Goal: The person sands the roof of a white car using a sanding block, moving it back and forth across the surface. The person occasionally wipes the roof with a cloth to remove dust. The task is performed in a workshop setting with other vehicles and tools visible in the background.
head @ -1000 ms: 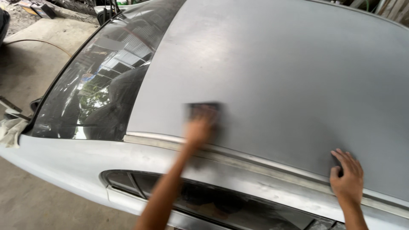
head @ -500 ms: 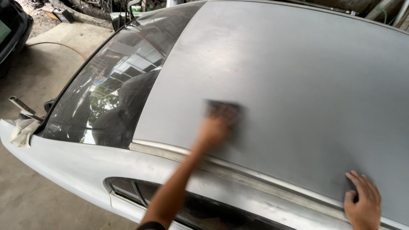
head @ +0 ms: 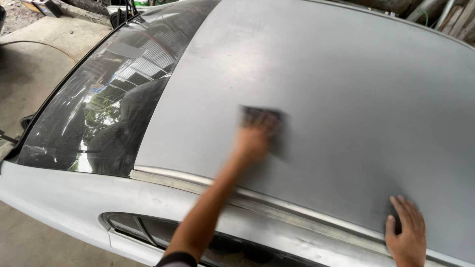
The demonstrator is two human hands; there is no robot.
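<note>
Grey primered car roof (head: 346, 89) is pressed by the left hand (head: 255, 141), blurred, seemingly closed on a dark sanding pad (head: 264, 123) well inside the near edge. The right hand (head: 406, 232) is laid open, fingers spread, at the roof's near edge beside the drip rail (head: 277, 207).

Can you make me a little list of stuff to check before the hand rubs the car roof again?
1. Dark flat sanding sheet under the left hand: ok, the hand presses on it, though motion blur hides the exact grip.
2. Sheet lying on the matte grey car roof: ok.
3. Right hand bracing: ok, it rests flat on the roof's near edge, apart from the sheet.
4. Dark glass windshield out of the sheet's way: ok, the sheet sits well to its right.
5. Roof already evenly dull: cannot tell, only faint streaks show.
6. Metal trim strip along the edge untouched: ok, the sheet is above it.
</note>
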